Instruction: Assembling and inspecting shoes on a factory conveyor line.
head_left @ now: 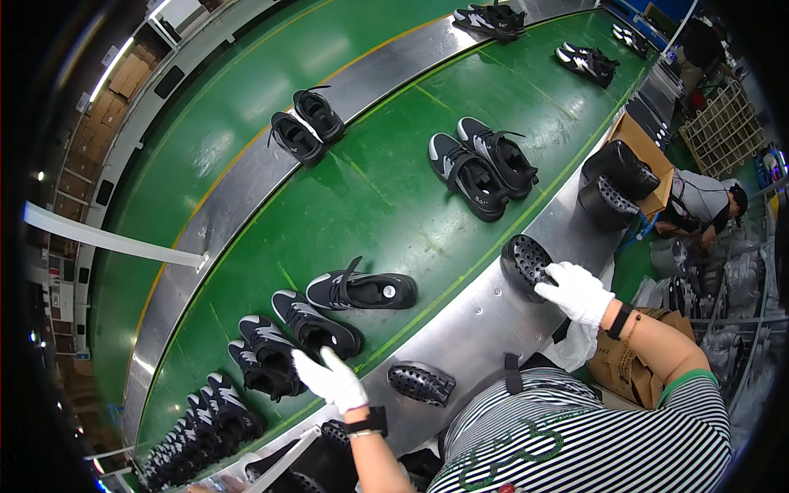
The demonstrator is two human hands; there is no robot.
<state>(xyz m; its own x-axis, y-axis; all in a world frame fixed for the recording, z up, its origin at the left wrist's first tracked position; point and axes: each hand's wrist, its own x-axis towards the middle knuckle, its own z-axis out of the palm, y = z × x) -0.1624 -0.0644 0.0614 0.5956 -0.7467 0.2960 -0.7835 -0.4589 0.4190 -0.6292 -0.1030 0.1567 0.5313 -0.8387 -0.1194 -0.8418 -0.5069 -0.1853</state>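
Both gloved hands out over the conveyor edge, one on a sole insert, one at a shoe.

Right hand (578, 292) grips a black perforated insert (524, 263), tilted on the steel rail (477, 316) just at the belt's yellow edge line. Left hand (333, 380) fingers spread, holding nothing, tips touching or just over a black sneaker (265, 371) near the green belt (386, 197) edge. Second insert (421, 383) lies flat on the rail between the hands. Open belt between shoe pairs mid-lane; lower-left crowded with sneakers.
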